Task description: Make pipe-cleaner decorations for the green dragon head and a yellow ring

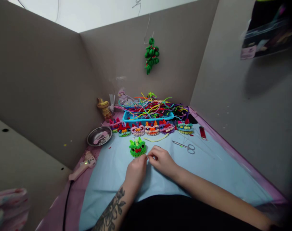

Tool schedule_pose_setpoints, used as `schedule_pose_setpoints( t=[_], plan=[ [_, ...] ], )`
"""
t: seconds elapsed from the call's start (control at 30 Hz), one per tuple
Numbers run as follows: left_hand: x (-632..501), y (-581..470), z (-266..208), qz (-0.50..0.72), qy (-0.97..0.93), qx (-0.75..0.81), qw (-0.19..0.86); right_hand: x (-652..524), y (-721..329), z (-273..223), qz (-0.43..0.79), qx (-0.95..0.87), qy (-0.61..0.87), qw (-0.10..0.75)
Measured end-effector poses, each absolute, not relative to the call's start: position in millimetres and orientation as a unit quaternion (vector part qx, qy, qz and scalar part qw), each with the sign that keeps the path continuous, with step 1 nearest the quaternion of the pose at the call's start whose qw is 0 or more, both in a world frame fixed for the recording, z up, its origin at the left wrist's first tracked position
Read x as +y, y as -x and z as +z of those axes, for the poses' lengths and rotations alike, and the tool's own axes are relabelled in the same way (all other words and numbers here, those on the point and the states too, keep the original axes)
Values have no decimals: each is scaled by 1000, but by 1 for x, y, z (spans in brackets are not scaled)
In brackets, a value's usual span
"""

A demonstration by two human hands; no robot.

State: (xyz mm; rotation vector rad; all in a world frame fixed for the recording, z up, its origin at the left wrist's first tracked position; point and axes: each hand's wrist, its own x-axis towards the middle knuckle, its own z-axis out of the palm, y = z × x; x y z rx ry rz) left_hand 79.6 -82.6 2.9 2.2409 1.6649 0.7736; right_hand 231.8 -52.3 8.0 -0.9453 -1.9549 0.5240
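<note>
Nearest us, the left hand [136, 166] and right hand [162, 159] meet with their fingers narrowed into pinches; a tiny pale bit shows at their tips, but we cannot tell what it is. Between ten and eleven o'clock from there, just beside the fingers, the green head [137, 148] sits upright on the blue cloth [203, 173]. We judge it light, soft and springy, more grippy than slippery, its fuzzy coils easily crushed; we would take it low by both rounded sides, sparing the pointed ears [132, 142] and pale horn [136, 141], which look likeliest to bend. Between two and three lie the scissors [183, 146], hard, smooth metal with looped handles; at one, a yellow strand [156, 141], thin and gently bowed. Near ten we find a shiny round bowl [91, 137] holding flat pink pieces [101, 137]. Farther off, toward twelve, plump coiled heads [152, 129] line up before a blue tray [143, 120] heaped with tangled, fuzzy stems [148, 107]. Farthest, also at twelve, a knobbly green ornament [152, 54] dangles against the grey wall [112, 54].
</note>
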Motion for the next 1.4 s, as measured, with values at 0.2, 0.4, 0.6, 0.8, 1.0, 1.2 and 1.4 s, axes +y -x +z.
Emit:
schedule_pose_setpoints(
  t=[0.2, 0.4, 0.6, 0.8, 1.0, 1.2, 1.4],
  plan=[
    [-83, -83, -1, 181, -799, 571, 47, -53, -230, 4, 199, -800, 391, 410],
    [-80, -86, 0, 244, -781, 554, 154, -52, -228, 0, 204, -797, 401, 402],
    [-78, -82, 1, 349, -735, 513, 274, -51, -229, 3, 250, -781, 411, 398],
    [-77, -80, 2, 360, -703, 509, 343, -50, -231, 8, 312, -761, 412, 392],
    [-79, -78, 8, 351, -694, 513, 362, -48, -234, 10, 342, -757, 403, 385],
    [-78, -77, 8, 367, -679, 528, 354, -52, -236, 12, 256, -786, 369, 425],
    [-77, -75, 5, 365, -697, 524, 325, -50, -239, 7, 210, -826, 323, 412]
  ],
)
